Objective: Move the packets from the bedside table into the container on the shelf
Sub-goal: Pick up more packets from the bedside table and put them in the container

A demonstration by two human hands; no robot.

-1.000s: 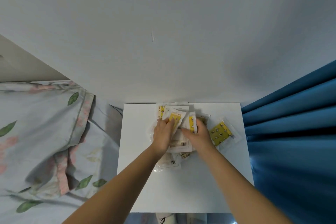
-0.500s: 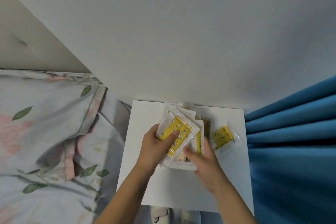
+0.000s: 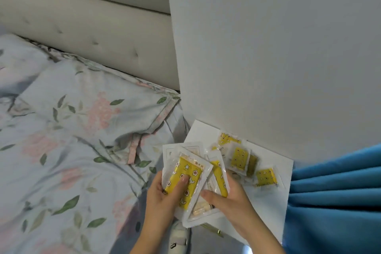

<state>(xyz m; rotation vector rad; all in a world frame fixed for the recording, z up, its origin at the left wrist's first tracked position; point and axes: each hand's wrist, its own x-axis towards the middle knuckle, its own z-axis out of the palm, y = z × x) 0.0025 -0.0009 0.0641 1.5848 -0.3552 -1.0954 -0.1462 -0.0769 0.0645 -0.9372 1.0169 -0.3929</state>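
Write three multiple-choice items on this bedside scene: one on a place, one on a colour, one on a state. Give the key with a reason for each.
1. Where do the loose packets lie?
A. on the white bedside table
B. on the pillow
C. on the floor

2. What colour is the curtain to the right of the table?
A. red
B. blue
C. white

3. What is the left hand doing?
A. hanging idle
B. lying flat on the bed
C. holding a stack of packets

Key: 1 A, they rest on the table top by the wall. 2 B, its folds are plainly blue. 3 C, its thumb presses the top yellow packet, and the right hand holds the stack too.
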